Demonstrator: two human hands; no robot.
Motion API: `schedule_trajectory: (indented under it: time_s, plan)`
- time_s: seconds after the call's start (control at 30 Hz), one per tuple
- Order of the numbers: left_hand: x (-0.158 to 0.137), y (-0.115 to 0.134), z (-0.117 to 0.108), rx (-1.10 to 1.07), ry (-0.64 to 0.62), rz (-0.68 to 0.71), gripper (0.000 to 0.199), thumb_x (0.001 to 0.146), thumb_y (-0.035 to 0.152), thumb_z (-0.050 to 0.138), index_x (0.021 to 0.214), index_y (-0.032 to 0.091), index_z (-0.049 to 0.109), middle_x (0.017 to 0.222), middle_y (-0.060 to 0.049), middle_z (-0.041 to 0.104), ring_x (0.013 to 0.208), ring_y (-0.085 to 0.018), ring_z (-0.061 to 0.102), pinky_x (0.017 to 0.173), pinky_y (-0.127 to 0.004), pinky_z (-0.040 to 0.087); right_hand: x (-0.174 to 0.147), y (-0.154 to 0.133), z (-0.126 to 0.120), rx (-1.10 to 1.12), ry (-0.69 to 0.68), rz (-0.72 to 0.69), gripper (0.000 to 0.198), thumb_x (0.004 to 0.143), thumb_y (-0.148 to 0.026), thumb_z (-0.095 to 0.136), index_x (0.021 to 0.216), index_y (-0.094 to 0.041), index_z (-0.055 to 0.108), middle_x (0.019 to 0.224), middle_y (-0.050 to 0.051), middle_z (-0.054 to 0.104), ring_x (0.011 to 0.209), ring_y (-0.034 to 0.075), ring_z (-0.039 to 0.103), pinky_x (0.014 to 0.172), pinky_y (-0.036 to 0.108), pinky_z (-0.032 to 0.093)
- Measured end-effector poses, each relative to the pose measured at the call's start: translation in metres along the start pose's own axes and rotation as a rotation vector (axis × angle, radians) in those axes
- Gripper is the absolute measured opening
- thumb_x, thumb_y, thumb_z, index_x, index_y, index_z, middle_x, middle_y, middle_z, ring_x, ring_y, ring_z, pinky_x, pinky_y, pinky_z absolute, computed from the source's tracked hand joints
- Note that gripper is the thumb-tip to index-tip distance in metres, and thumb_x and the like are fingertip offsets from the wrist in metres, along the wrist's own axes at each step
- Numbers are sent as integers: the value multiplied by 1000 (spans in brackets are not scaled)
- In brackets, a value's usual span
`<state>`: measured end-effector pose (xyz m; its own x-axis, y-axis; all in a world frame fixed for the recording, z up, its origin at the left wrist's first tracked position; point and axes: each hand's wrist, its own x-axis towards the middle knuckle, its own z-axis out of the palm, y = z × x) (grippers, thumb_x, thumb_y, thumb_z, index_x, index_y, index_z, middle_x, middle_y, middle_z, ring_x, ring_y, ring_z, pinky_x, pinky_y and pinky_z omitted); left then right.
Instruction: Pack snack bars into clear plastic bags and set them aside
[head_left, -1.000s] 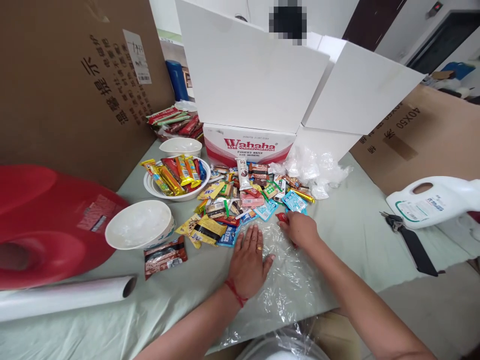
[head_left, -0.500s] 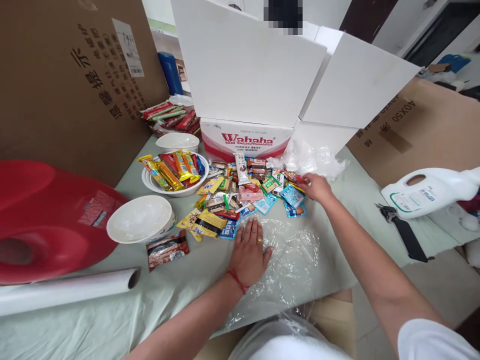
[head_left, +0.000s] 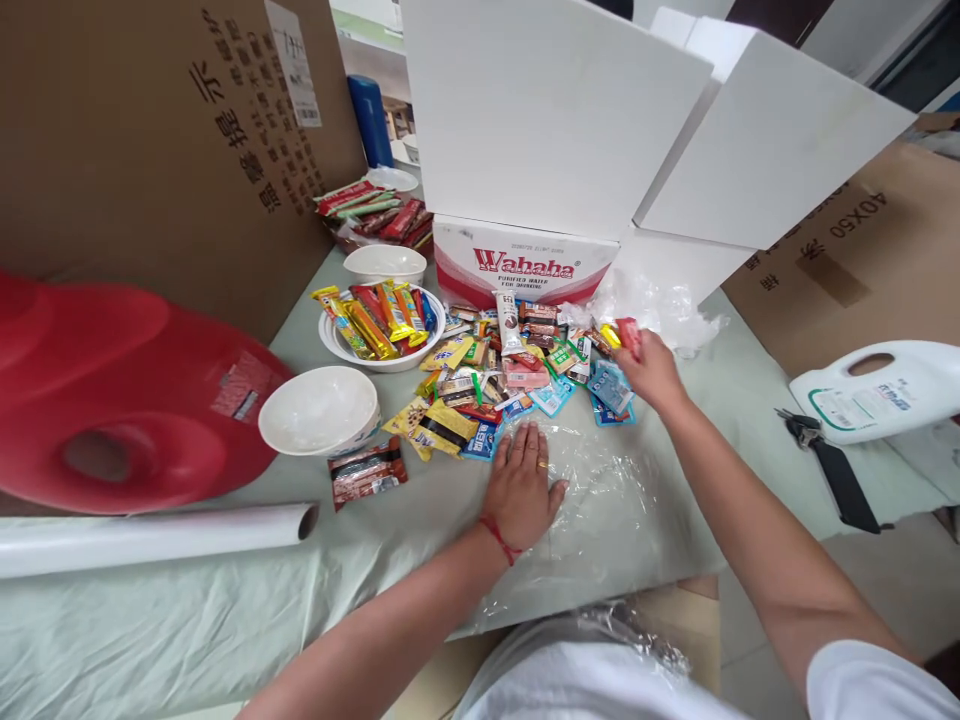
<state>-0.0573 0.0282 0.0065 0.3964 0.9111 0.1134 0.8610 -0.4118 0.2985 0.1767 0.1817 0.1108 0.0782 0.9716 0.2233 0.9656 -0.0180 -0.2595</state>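
Note:
My left hand [head_left: 523, 488] lies flat, fingers stretched out, on a clear plastic sheet or bag [head_left: 615, 500] spread over the table. Just beyond its fingertips is a pile of wrapped snacks [head_left: 525, 376], with a yellow packet [head_left: 444, 428] and blue packets among them. At the pile's right side my right hand [head_left: 654, 372] is closed on a red-and-yellow snack packet [head_left: 628, 336], lifted a little above the others. Light-blue packets [head_left: 610, 388] lie just below that hand. A white bowl [head_left: 324, 352] left of the pile holds yellow and red snack bars [head_left: 390, 318].
A white Wahaha carton [head_left: 525, 265] stands behind the pile, crumpled clear plastic [head_left: 667, 312] beside it. At left are an empty white bowl [head_left: 319, 412], a brown packet [head_left: 367, 470], a red jug [head_left: 150, 390] and a white roll [head_left: 165, 540]. A white bottle [head_left: 885, 392] lies right.
My right hand has lifted the red-and-yellow packet slightly off the pile's right edge. My left hand stays flat on the plastic. The camera view has shifted a little.

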Motion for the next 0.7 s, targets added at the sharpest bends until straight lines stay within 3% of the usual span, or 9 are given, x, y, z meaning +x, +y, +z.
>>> schedule_trajectory:
  time_s: [0.13,0.27,0.43,0.7]
  plan:
    - [-1,-1,0,6,-3,13,74,102,54,41,156,3,43,167,-23,34,157,-34,30,128,-53,22,8,-73,37,156,-127,-321,29,89,-36,60,112,-19,58,105,10,70,92,27,62,81,34,46]
    - [-2,-1,-2,4,-14,17,78,102,58,38,156,1,42,167,-24,33,158,-34,28,129,-53,21,14,-121,76,-4,-236,-342,40,90,-31,65,125,-14,58,124,17,69,115,32,59,98,40,45]
    - [-2,-1,0,1,-18,17,84,102,62,37,157,-1,38,168,-25,30,159,-35,26,129,-54,21,18,-129,83,-144,-262,-222,43,91,-34,67,128,-15,59,128,19,69,125,35,57,97,42,49]
    - [0,-3,0,34,-12,17,77,102,56,40,156,2,41,167,-23,34,158,-34,29,129,-52,23,24,-140,75,-210,-315,-280,52,87,-32,71,134,-15,57,131,17,70,124,35,61,98,39,50]
